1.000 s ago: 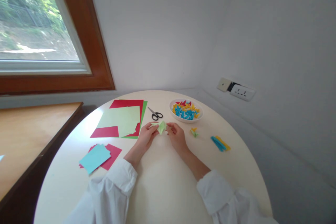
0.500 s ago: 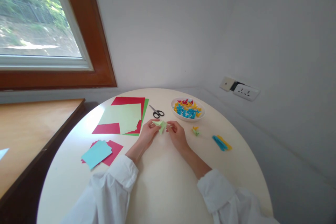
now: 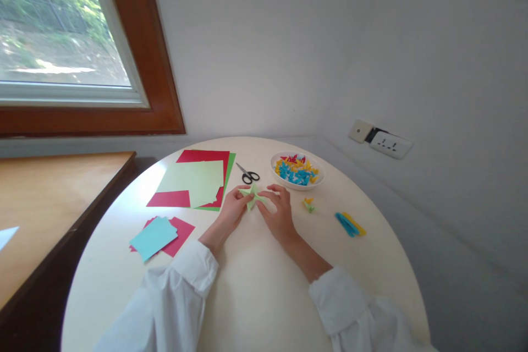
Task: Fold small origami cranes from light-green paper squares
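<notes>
Between my hands is a pale green folded paper flower [image 3: 253, 196], its pointed petals spread like a star. My left hand [image 3: 234, 206] pinches its left petal between thumb and fingers. On the other side, my right hand [image 3: 279, 212] has its thumb and forefinger at the right petal and centre, the other fingers curled above. Just beyond the hands lie black-handled scissors [image 3: 248, 176]. A small yellow and green folded paper piece [image 3: 308, 204] rests to the right of my right hand.
A white dish [image 3: 297, 187] holds many red, yellow and blue paper flowers. Blue and yellow folded strips [image 3: 347, 224] lie at the right. To the left are large red and green sheets [image 3: 193, 176] and a stack of small blue and pink sheets [image 3: 154, 237]. A wall stands behind the round table [image 3: 256, 297].
The paper flower has turned, and its petals now face up more openly as a star. My right hand's fingers have lifted and shifted over its right side. The view has moved slightly.
</notes>
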A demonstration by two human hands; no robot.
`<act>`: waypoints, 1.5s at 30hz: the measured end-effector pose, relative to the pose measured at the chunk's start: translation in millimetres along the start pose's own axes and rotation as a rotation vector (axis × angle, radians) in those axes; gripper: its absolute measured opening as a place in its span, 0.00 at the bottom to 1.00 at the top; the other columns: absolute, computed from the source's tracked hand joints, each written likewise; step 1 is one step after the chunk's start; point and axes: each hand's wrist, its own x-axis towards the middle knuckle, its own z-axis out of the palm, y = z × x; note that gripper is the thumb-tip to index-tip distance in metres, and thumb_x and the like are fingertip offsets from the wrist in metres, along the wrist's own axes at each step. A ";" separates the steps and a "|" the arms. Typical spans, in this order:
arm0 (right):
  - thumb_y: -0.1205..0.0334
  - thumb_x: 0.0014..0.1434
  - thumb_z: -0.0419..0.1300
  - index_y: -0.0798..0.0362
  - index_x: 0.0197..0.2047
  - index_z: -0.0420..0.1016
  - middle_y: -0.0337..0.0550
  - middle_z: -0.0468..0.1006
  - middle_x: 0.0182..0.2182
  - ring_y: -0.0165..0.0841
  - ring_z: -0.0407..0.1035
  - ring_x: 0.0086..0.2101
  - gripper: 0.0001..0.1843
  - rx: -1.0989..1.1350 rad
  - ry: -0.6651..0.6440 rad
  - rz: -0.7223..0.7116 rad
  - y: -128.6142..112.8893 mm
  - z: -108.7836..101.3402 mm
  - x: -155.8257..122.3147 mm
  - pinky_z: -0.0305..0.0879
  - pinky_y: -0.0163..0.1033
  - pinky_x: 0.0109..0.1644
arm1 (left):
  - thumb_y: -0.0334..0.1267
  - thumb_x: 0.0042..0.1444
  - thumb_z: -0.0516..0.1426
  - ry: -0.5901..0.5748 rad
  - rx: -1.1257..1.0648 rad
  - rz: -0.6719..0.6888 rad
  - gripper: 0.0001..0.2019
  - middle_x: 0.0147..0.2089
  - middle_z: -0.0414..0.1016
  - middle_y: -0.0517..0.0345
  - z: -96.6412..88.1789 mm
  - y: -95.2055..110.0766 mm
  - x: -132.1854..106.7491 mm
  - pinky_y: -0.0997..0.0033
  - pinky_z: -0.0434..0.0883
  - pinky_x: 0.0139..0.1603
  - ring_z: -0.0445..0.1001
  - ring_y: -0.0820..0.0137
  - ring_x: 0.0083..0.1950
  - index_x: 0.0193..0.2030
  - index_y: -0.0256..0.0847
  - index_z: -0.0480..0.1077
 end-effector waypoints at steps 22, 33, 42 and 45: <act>0.64 0.48 0.64 0.43 0.51 0.72 0.47 0.66 0.48 0.43 0.61 0.49 0.25 -0.121 -0.090 0.024 11.8 8.5 -2.6 0.63 0.51 0.53 | 0.34 0.31 0.69 -0.057 -0.099 -0.067 0.20 0.24 0.74 0.61 -0.2 3.1 -0.3 0.74 0.67 0.34 0.71 0.75 0.28 0.33 0.35 0.71; 0.63 0.47 0.66 0.41 0.54 0.71 0.46 0.66 0.48 0.43 0.62 0.50 0.29 -0.088 -0.123 0.055 17.9 8.7 -3.1 0.60 0.53 0.57 | 0.36 0.34 0.68 -0.072 -0.145 -0.061 0.15 0.28 0.76 0.58 0.5 6.3 -1.9 0.71 0.68 0.39 0.73 0.72 0.32 0.32 0.35 0.73; 0.63 0.47 0.66 0.42 0.55 0.70 0.46 0.67 0.47 0.42 0.63 0.49 0.30 -0.006 -0.125 0.105 20.2 8.5 -3.0 0.66 0.49 0.52 | 0.35 0.37 0.67 -0.066 -0.187 -0.101 0.13 0.25 0.75 0.59 -2.0 6.3 0.6 0.73 0.68 0.35 0.73 0.74 0.29 0.31 0.36 0.72; 0.62 0.47 0.65 0.43 0.55 0.70 0.47 0.67 0.48 0.41 0.62 0.49 0.29 0.027 -0.131 0.125 20.5 8.3 -2.7 0.68 0.47 0.48 | 0.34 0.37 0.66 -0.068 -0.208 -0.124 0.12 0.25 0.75 0.58 -2.7 7.7 1.2 0.72 0.69 0.35 0.73 0.74 0.27 0.31 0.36 0.72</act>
